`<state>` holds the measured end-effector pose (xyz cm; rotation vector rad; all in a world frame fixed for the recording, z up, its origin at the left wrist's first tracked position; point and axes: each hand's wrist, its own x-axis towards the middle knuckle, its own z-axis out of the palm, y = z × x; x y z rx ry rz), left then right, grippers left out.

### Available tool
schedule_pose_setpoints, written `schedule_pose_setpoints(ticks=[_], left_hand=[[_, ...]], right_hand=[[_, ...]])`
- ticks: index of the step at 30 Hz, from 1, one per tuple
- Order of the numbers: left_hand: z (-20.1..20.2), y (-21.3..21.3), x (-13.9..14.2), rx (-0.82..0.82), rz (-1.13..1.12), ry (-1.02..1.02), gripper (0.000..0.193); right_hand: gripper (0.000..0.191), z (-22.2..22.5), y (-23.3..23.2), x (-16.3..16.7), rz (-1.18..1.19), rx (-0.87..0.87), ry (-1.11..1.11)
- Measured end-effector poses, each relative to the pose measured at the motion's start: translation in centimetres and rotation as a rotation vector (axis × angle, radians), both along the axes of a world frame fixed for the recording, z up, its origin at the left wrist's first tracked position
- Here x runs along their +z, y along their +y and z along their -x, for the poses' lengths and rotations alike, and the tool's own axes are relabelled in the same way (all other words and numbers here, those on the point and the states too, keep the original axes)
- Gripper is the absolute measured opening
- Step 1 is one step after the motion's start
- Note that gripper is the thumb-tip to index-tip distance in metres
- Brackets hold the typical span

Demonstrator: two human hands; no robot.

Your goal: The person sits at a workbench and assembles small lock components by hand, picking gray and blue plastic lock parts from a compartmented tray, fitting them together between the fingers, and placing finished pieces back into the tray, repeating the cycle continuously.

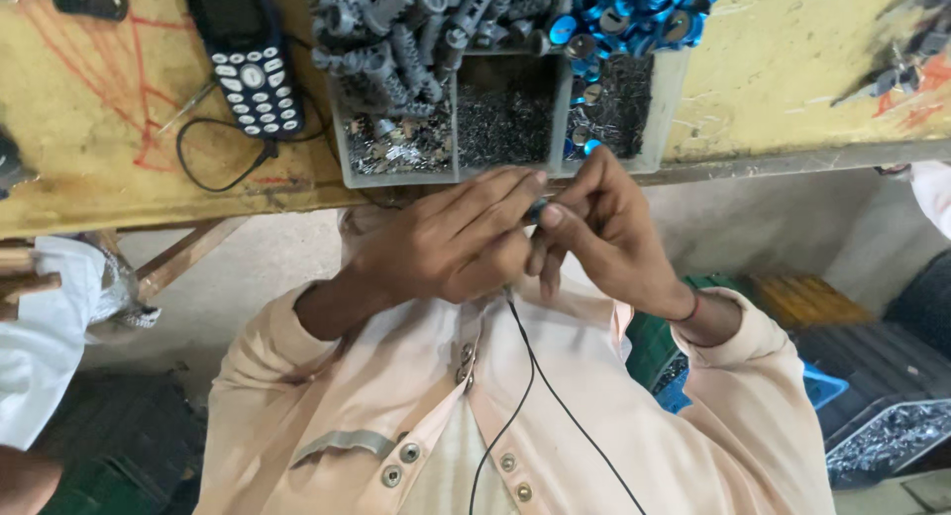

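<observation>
1. While both your hands sit bunched together just below the edge of the yellow workbench (109,188), you're pinching a tiny dark part (536,212) right between them.
2. Your left hand (451,243) has its fingers curled, thumb and forefinger tips closed on that small part from one side.
3. Your right hand (609,233) meets it from the other side, thumb pressed on the part, remaining fingers bent. A red thread sits on that wrist.
4. What the part is, I can't tell. It's too small and mostly hidden by your fingertips. Looks dark and roundish.
5. Just above your hands there's a pale plastic tray (674,109) with compartments, and it overhangs the bench edge a bit. It holds fine dark metal bits that look like tiny screws, plus silvery scraps on the left side.
6. Heaped over the tray's far end: ribbed grey plastic pieces (396,40) and shiny blue round caps (634,15).
7. An old keypad phone (248,64) lies on the bench to the left, with a thin black cable looped next to it.
8. Another thin black wire (525,376) runs down over your peach button-up shirt (416,416) from below the hands.
</observation>
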<state>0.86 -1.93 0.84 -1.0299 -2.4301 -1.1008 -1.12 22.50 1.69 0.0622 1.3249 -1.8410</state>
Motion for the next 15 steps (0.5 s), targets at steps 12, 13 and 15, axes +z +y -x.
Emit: schedule_pose_setpoints(ticks=[12, 13, 15], left_hand=[[-1.4, 3.2, 1.8, 0.243, -0.395, -0.348, 0.037], [-1.4, 2.9, 1.4, 0.237, -0.386, -0.300, 0.038], [-1.2, 2.4, 0.8, 0.239, -0.361, -0.223, 0.040]], right_hand=[[0.032, 2.0, 0.4, 2.7, 0.111, 0.156, -0.059], [0.029, 4.3, 2.9, 2.8, -0.177, 0.295, 0.389], [0.023, 8.8, 7.9, 1.4, -1.061, 0.008, 1.053]])
